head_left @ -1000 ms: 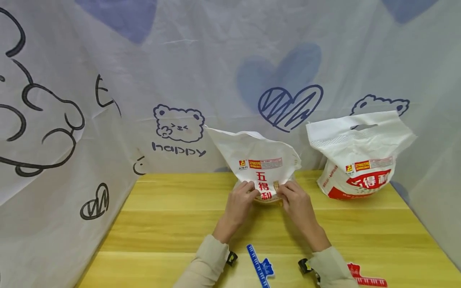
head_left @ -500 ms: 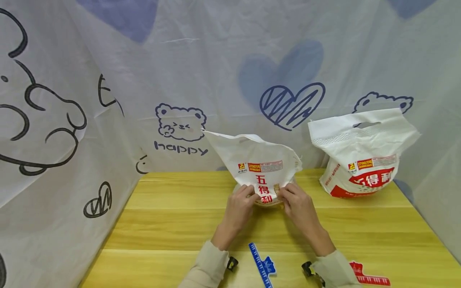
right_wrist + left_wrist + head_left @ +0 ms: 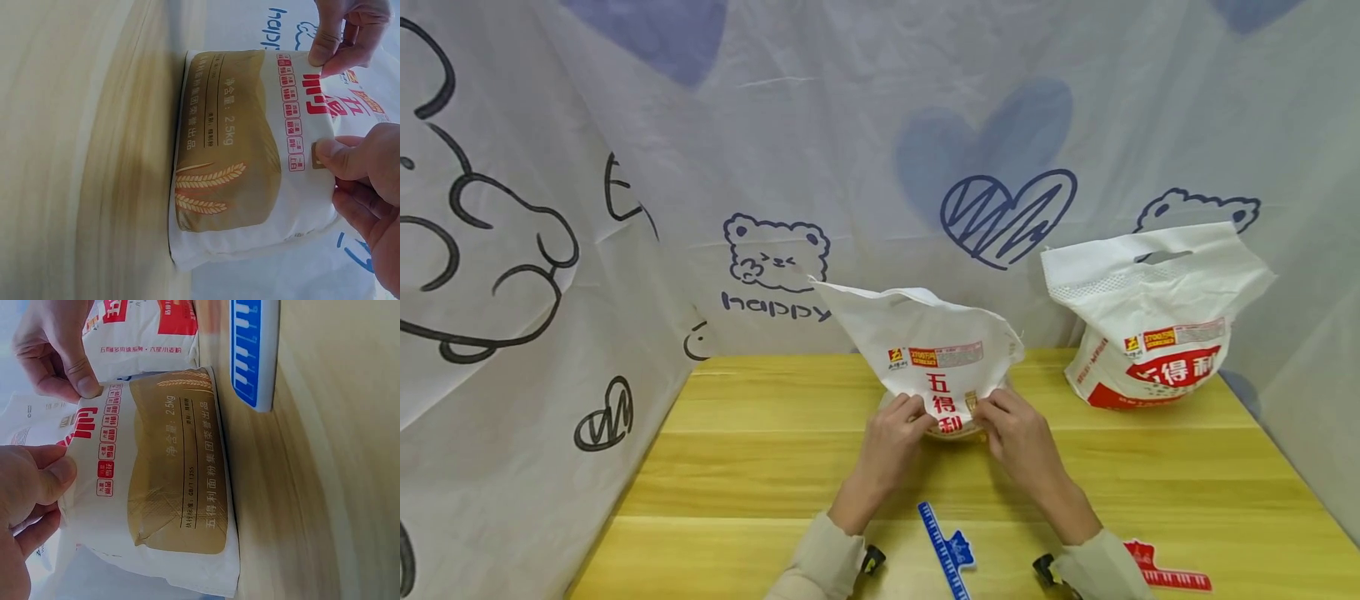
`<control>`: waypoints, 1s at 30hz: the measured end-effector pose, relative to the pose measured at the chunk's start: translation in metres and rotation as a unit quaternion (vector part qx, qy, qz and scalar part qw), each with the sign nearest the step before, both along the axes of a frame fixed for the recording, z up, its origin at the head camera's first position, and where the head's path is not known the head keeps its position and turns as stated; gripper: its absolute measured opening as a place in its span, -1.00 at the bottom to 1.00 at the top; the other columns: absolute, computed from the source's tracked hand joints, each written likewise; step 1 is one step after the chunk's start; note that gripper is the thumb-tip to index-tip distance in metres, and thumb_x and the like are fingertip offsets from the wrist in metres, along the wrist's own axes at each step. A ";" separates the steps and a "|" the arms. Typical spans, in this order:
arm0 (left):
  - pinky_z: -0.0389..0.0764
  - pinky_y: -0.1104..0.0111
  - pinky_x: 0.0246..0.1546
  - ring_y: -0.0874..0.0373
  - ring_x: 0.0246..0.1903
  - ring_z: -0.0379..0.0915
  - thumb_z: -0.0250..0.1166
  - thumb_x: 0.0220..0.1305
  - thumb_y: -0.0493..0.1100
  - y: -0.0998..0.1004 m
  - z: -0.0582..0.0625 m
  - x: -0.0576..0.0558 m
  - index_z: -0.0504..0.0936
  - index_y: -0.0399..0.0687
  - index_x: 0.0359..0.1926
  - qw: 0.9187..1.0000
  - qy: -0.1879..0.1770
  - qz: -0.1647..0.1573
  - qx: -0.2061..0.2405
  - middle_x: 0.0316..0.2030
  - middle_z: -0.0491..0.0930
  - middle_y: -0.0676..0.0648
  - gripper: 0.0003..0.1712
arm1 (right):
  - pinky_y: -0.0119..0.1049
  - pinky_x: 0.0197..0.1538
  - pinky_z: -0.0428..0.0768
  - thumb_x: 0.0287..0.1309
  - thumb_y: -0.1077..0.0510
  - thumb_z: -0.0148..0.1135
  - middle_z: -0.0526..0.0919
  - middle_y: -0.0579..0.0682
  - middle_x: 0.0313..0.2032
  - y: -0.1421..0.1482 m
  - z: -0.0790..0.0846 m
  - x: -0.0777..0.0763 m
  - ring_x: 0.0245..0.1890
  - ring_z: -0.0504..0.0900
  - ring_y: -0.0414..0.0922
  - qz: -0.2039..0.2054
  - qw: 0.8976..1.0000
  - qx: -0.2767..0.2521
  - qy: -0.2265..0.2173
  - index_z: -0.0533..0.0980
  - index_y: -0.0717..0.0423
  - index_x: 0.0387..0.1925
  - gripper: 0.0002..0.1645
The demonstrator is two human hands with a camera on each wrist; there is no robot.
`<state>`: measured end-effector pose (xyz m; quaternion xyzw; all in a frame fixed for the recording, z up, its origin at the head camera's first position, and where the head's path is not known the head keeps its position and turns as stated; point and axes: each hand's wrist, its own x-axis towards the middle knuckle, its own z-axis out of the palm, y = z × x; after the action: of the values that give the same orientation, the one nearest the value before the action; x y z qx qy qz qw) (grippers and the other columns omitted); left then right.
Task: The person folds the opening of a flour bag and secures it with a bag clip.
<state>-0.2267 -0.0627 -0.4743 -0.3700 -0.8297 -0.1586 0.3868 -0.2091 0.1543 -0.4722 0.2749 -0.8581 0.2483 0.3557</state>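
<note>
One white bag (image 3: pixel 921 350), red-lettered, tan-panelled and creased, stands just below the head view's centre, pinched by the left hand (image 3: pixel 889 437) and right hand (image 3: pixel 1021 435).

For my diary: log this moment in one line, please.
left grip: pinches centre bag; right grip: pinches centre bag; second bag: untouched; blue clip, red clip: on table
</note>
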 end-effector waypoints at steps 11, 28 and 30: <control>0.58 0.47 -0.50 0.19 -0.35 0.51 0.38 0.12 -0.49 -0.007 0.003 0.011 0.79 -0.02 -0.39 1.000 0.006 0.005 0.005 -0.37 0.59 0.06 -0.74 | -0.15 -0.27 0.72 -0.13 0.48 0.57 0.60 -0.05 -0.38 -0.005 0.008 0.006 -0.36 0.55 -0.12 0.017 1.000 0.021 0.002 0.66 0.13 -0.45 -0.72; 0.58 0.50 -0.43 0.20 -0.36 0.53 0.47 -0.05 -0.49 -0.010 0.013 0.021 0.78 -0.02 -0.43 0.999 0.006 0.000 -0.054 -0.37 0.60 0.06 -0.73 | -0.20 -0.36 0.68 -0.25 0.52 0.52 0.56 -0.09 -0.40 -0.004 0.018 0.016 -0.38 0.51 -0.13 0.025 0.997 0.072 -0.021 0.61 0.12 -0.50 -0.67; 0.57 0.50 -0.43 0.20 -0.36 0.52 0.47 -0.07 -0.50 -0.011 0.013 0.022 0.78 -0.01 -0.44 0.998 0.005 0.002 -0.056 -0.38 0.60 0.07 -0.72 | -0.21 -0.37 0.67 -0.26 0.52 0.51 0.56 -0.09 -0.40 -0.004 0.019 0.016 -0.39 0.51 -0.14 0.028 0.997 0.076 -0.019 0.61 0.11 -0.51 -0.67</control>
<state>-0.2045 -0.0735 -0.4610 -0.3904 -0.8361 -0.1092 0.3697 -0.1933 0.1503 -0.4536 0.3202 -0.8731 0.1974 0.3102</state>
